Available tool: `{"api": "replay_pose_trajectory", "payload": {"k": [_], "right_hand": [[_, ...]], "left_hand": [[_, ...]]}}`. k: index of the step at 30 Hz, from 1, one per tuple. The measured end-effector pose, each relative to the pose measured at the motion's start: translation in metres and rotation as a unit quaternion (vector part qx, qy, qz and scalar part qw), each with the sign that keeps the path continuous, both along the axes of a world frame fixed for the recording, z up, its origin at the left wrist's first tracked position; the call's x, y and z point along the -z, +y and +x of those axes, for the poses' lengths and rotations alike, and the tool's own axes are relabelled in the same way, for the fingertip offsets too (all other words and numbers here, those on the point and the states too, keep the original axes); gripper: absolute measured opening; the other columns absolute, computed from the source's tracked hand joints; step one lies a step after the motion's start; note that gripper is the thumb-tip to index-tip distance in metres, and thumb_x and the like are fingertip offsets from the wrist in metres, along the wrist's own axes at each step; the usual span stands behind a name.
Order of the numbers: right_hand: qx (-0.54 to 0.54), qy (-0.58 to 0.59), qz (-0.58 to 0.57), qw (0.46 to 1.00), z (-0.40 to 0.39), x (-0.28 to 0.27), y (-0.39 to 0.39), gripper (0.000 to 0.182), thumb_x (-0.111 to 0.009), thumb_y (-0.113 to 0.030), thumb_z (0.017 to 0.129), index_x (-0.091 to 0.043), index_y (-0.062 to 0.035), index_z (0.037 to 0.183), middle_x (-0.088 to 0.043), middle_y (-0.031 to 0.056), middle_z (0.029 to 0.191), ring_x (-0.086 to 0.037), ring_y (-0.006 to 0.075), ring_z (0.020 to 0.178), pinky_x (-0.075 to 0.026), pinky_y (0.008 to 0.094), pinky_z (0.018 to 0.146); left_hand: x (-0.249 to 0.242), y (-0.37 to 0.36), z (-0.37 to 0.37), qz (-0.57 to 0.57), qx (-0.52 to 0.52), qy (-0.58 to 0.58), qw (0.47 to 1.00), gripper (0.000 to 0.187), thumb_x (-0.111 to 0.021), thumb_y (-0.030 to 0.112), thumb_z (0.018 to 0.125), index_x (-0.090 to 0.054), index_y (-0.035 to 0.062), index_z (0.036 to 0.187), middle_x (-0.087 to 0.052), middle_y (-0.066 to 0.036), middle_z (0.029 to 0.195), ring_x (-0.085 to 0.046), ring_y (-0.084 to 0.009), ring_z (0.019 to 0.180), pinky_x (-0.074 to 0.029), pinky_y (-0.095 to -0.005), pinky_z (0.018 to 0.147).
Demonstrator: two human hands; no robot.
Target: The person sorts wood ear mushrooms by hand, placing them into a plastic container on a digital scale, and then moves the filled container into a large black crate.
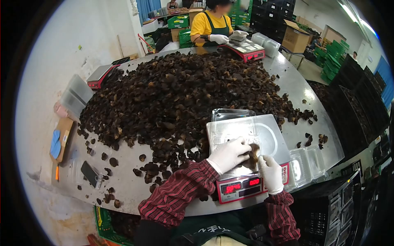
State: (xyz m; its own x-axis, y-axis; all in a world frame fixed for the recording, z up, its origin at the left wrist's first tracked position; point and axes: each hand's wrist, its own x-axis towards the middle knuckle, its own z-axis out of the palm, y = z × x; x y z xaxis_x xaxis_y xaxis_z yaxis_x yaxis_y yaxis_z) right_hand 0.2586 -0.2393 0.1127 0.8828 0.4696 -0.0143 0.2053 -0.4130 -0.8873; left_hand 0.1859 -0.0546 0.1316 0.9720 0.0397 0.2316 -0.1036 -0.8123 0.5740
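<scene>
A clear plastic clamshell box point(233, 130) sits on the plate of a red and white digital scale point(269, 127), its lid tipped up on the far side. Brown wood ear mushrooms point(253, 153) lie in its near half. My left hand point(230, 156), in a white glove, reaches over the box with its fingers bent and closed on the mushrooms. From the right, my gloved right hand point(271, 174) pinches at the mushrooms by the box's edge; its fingertips are partly hidden. Red digits read 0.046 on the scale's display point(233, 187).
A large pile of wood ear mushrooms point(184, 90) covers the metal table point(316, 135). Empty clear boxes point(305, 164) stand right of the scale. A phone point(89, 174) lies at left. Across the table, a co-worker point(211, 26) holds boxes above another scale point(248, 49). Black crates point(332, 209) stand at right.
</scene>
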Motion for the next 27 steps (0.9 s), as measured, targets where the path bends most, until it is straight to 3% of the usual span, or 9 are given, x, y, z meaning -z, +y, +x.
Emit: {"api": "replay_pose_trajectory", "payload": {"k": [3, 6, 9, 13, 17, 19, 20, 22, 27], "right_hand": [[-0.016, -0.087, -0.020, 0.996, 0.008, 0.014, -0.005, 0.027, -0.060, -0.021, 0.091, -0.062, 0.0008, 0.106, -0.061, 0.0099, 0.059, -0.059, 0.0138, 0.049, -0.045, 0.0278, 0.049], [-0.020, -0.049, -0.008, 0.999, 0.010, 0.016, -0.009, 0.026, -0.061, -0.020, 0.091, -0.063, 0.0015, 0.105, -0.060, 0.0067, 0.062, -0.056, 0.0100, 0.053, -0.043, 0.0256, 0.050], [-0.009, -0.034, 0.015, 0.999, 0.011, 0.015, -0.008, 0.026, -0.060, -0.019, 0.092, -0.063, 0.0027, 0.105, -0.060, 0.0026, 0.066, -0.051, 0.0051, 0.055, -0.041, 0.0218, 0.050], [-0.007, -0.132, 0.016, 0.991, 0.017, 0.032, -0.007, 0.025, -0.061, -0.018, 0.091, -0.063, 0.0025, 0.106, -0.059, 0.0022, 0.065, -0.050, 0.0058, 0.052, -0.040, 0.0217, 0.048], [0.005, -0.155, -0.021, 0.988, 0.012, 0.029, -0.006, 0.025, -0.061, -0.017, 0.091, -0.062, 0.0019, 0.107, -0.060, 0.0031, 0.066, -0.050, 0.0065, 0.051, -0.042, 0.0233, 0.048], [0.020, -0.191, 0.015, 0.981, 0.011, 0.032, -0.009, 0.027, -0.067, -0.021, 0.085, -0.064, -0.0007, 0.103, -0.062, 0.0175, 0.070, -0.062, 0.0273, 0.059, -0.048, 0.0345, 0.054], [0.021, -0.194, 0.014, 0.981, 0.008, 0.022, -0.009, 0.027, -0.067, -0.021, 0.085, -0.064, -0.0007, 0.103, -0.062, 0.0175, 0.070, -0.062, 0.0273, 0.059, -0.048, 0.0345, 0.054], [-0.042, -0.326, -0.027, 0.944, -0.005, -0.007, -0.008, 0.031, -0.068, -0.025, 0.084, -0.063, -0.0011, 0.103, -0.061, 0.0145, 0.068, -0.062, 0.0277, 0.060, -0.049, 0.0355, 0.054], [-0.267, -0.379, -0.138, 0.875, -0.016, -0.017, 0.001, 0.033, -0.066, -0.032, 0.083, -0.061, -0.0028, 0.096, -0.057, 0.0099, 0.064, -0.060, 0.0276, 0.058, -0.048, 0.0375, 0.052]], "left_hand": [[-0.013, -0.001, -0.011, -0.027, 0.044, -0.051, 0.997, 0.047, -0.067, 0.021, 0.080, -0.057, 0.0148, 0.126, -0.053, -0.014, 0.121, -0.053, -0.0301, 0.112, -0.044, -0.0358, 0.093], [-0.038, 0.016, -0.033, -0.163, 0.035, -0.081, 0.983, 0.045, -0.070, 0.014, 0.079, -0.059, 0.0078, 0.122, -0.054, -0.016, 0.122, -0.053, -0.0288, 0.112, -0.043, -0.0333, 0.094], [-0.023, 0.044, -0.057, 0.101, -0.024, -0.057, 0.993, 0.021, -0.069, 0.015, 0.074, -0.069, 0.0095, 0.095, -0.061, -0.005, 0.099, -0.057, -0.0225, 0.093, -0.046, -0.0339, 0.078], [-0.012, 0.041, -0.067, 0.195, 0.029, -0.045, 0.979, 0.017, -0.069, 0.017, 0.072, -0.068, 0.0111, 0.088, -0.059, -0.002, 0.094, -0.055, -0.0211, 0.087, -0.045, -0.0344, 0.072], [-0.006, 0.022, -0.053, 0.254, -0.036, 0.015, 0.966, 0.020, -0.073, 0.021, 0.067, -0.069, 0.0102, 0.084, -0.056, -0.003, 0.095, -0.054, -0.0204, 0.091, -0.045, -0.0346, 0.072], [-0.006, 0.013, -0.045, 0.342, -0.083, 0.111, 0.930, 0.022, -0.075, 0.023, 0.064, -0.069, 0.0093, 0.080, -0.055, -0.004, 0.092, -0.054, -0.0214, 0.090, -0.045, -0.0342, 0.071], [-0.014, 0.008, -0.044, 0.326, -0.079, 0.136, 0.932, 0.024, -0.077, 0.025, 0.062, -0.069, 0.0084, 0.077, -0.054, -0.005, 0.090, -0.054, -0.0218, 0.090, -0.045, -0.0339, 0.071], [-0.003, 0.009, -0.040, 0.338, -0.081, 0.119, 0.930, 0.020, -0.075, 0.023, 0.064, -0.068, 0.0088, 0.076, -0.054, -0.005, 0.089, -0.054, -0.0219, 0.089, -0.045, -0.0337, 0.071], [0.010, 0.022, -0.046, 0.283, -0.078, 0.022, 0.956, 0.008, -0.068, 0.015, 0.069, -0.063, 0.0104, 0.073, -0.055, -0.004, 0.082, -0.056, -0.0220, 0.083, -0.048, -0.0344, 0.066]]}}
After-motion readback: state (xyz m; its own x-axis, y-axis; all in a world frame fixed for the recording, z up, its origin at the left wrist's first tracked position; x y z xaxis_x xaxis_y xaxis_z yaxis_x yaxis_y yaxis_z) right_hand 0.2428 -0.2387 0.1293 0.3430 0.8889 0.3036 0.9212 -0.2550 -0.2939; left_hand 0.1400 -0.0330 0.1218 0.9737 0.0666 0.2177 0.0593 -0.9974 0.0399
